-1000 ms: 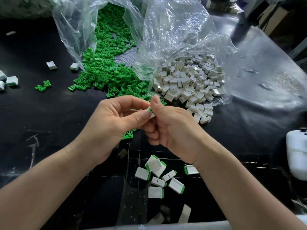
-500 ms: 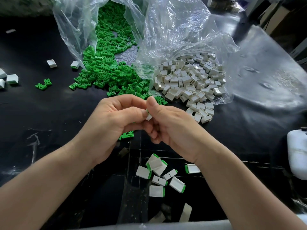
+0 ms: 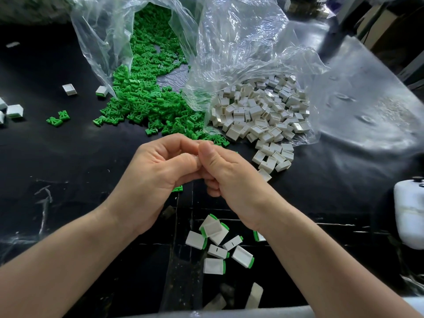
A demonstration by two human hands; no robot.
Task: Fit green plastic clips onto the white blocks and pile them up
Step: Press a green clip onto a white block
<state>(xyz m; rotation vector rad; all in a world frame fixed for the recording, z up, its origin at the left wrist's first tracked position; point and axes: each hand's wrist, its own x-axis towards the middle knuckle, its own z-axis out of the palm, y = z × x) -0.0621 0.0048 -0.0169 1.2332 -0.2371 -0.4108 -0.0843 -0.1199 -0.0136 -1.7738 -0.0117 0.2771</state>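
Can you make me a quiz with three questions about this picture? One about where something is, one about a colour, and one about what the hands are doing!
1. Where is the little pile of finished blocks?
A. Near the person, below the hands
B. Inside the bag
C. On the white jug

2. What colour are the loose clips spilling from the left bag?
A. Red
B. Green
C. Blue

3. What are the hands doing?
A. Lying flat on the table
B. Pressed together, fingers closed
C. Reaching into a bag

Answers: 1 A, they lie on the black table under the wrists. 2 B, the heap is bright green. 3 B, the left hand and right hand meet at the fingertips; whatever they pinch is hidden.
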